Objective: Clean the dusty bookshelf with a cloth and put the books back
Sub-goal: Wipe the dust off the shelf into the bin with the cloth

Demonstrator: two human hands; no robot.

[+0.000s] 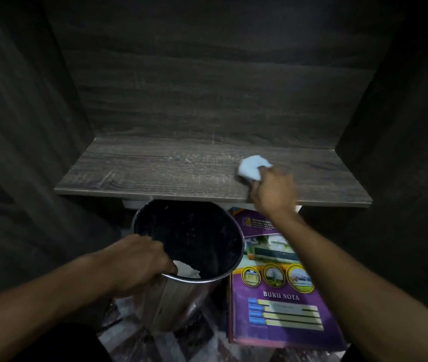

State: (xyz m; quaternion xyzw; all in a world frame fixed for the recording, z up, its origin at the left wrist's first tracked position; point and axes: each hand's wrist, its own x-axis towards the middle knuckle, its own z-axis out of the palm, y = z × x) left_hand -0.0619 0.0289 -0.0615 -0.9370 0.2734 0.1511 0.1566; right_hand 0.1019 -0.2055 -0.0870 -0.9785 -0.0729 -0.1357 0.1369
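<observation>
While the white cloth (pixel 250 167) is pressed onto the right part of the shelf board (pixel 155 168), it is gripped by the right hand (pixel 273 190), fingers curled round its near edge. Pale scuffs are seen mid-board. The near rim of a metal bin (pixel 179 304) is gripped by the left hand (pixel 137 265), fingers hooked inside, just below the shelf's front edge. A pale scrap (pixel 188 270) is seen inside. A purple book (pixel 283 304) marked "BUKU NOTA" is laid flat on the floor (pixel 186 343), just right of the bin.
</observation>
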